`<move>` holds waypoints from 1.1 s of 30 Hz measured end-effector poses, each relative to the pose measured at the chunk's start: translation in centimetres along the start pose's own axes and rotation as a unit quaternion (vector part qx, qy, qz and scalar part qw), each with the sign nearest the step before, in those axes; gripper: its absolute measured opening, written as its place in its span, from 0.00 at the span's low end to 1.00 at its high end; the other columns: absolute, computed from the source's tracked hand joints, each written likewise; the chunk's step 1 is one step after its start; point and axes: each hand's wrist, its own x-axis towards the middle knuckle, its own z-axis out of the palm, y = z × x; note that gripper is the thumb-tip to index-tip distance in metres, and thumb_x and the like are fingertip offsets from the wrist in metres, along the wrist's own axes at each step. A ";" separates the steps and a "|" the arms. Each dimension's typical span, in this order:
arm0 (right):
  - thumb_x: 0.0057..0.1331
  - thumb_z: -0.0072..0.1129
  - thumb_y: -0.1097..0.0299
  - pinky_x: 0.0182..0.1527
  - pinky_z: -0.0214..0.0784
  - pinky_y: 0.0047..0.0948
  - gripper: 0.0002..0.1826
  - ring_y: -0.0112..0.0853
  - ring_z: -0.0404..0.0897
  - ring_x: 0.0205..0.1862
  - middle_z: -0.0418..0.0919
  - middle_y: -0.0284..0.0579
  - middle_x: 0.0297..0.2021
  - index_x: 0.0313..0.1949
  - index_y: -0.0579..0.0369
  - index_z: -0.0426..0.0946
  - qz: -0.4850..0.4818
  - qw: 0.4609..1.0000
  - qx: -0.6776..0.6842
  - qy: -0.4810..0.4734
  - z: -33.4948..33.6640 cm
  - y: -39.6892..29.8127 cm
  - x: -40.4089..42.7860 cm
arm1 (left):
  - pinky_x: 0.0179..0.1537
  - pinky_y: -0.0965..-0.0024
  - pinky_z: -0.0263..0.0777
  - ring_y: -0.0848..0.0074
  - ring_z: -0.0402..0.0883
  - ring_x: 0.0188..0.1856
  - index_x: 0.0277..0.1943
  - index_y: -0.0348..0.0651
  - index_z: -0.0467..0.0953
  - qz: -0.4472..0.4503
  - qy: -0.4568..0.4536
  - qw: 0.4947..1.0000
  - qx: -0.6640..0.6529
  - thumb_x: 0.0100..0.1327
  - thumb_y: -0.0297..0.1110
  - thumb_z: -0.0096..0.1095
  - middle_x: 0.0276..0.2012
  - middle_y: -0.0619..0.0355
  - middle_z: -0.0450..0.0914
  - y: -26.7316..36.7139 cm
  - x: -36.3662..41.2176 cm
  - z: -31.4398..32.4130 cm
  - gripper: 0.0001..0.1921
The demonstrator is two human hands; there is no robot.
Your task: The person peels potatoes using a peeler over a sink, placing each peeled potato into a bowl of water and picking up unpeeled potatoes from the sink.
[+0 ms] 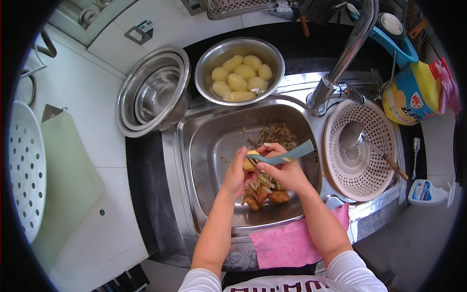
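Observation:
Over the stainless steel sink (215, 189), my left hand (235, 173) holds a partly peeled potato (249, 165). My right hand (282, 169) grips a blue-green vegetable peeler (288, 156), its head against the potato. Bits of peel cling to the peeler and to my right hand. Below my hands, several unpeeled potatoes (279, 196) lie in the sink beside a heap of brown peelings (277, 135). Behind the sink stands a steel bowl (201, 78) of water with several peeled potatoes (245, 72) in it.
Nested steel bowls (126, 106) stand at the back left. The faucet (337, 67) rises behind the sink. On the right, a colander (334, 175) holds a ladle (352, 135) beside a yellow jug (412, 93). A pink cloth (284, 244) drapes the front edge. A cutting board (69, 157) lies left.

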 end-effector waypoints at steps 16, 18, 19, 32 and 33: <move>0.61 0.57 0.67 0.47 0.64 0.25 0.11 0.26 0.73 0.44 0.76 0.41 0.41 0.39 0.62 0.75 0.052 0.999 -0.008 0.002 -1.0 0.4 0.2 | 0.12 0.82 0.52 0.81 0.68 0.18 0.36 0.44 0.67 0.008 0.017 0.996 -0.087 0.65 0.56 0.39 0.22 0.59 0.69 1.0 -0.2 0.0 0.22; 0.61 0.56 0.67 0.49 0.64 0.26 0.12 0.28 0.73 0.45 0.75 0.44 0.42 0.39 0.63 0.75 0.006 0.999 -0.045 -0.024 -1.0 0.4 0.2 | 0.12 0.82 0.52 0.81 0.68 0.17 0.36 0.45 0.67 -0.016 -0.011 0.995 -0.095 0.65 0.56 0.40 0.22 0.59 0.68 0.9 -0.1 -0.7 0.21; 0.61 0.56 0.67 0.50 0.63 0.28 0.12 0.30 0.73 0.47 0.75 0.45 0.44 0.40 0.63 0.74 0.010 0.998 -0.055 -0.043 -0.8 0.0 0.1 | 0.12 0.82 0.52 0.82 0.67 0.17 0.36 0.45 0.67 -0.025 -0.025 0.995 -0.095 0.65 0.57 0.41 0.21 0.60 0.68 0.8 -0.1 -1.2 0.21; 0.59 0.57 0.69 0.52 0.63 0.29 0.18 0.36 0.73 0.49 0.73 0.48 0.47 0.48 0.61 0.69 -0.030 0.993 -0.103 -0.042 -0.1 1.3 -0.3 | 0.15 0.84 0.52 0.84 0.64 0.20 0.40 0.43 0.69 0.056 0.058 0.997 0.007 0.66 0.46 0.43 0.32 0.59 0.74 0.5 0.2 -0.4 0.15; 0.59 0.57 0.69 0.52 0.63 0.29 0.18 0.36 0.73 0.49 0.73 0.48 0.47 0.48 0.61 0.69 -0.029 0.993 -0.102 -0.043 0.0 1.1 -0.2 | 0.15 0.84 0.52 0.84 0.64 0.20 0.40 0.43 0.69 0.055 0.059 0.997 0.006 0.66 0.46 0.43 0.32 0.59 0.74 0.4 0.2 -0.5 0.15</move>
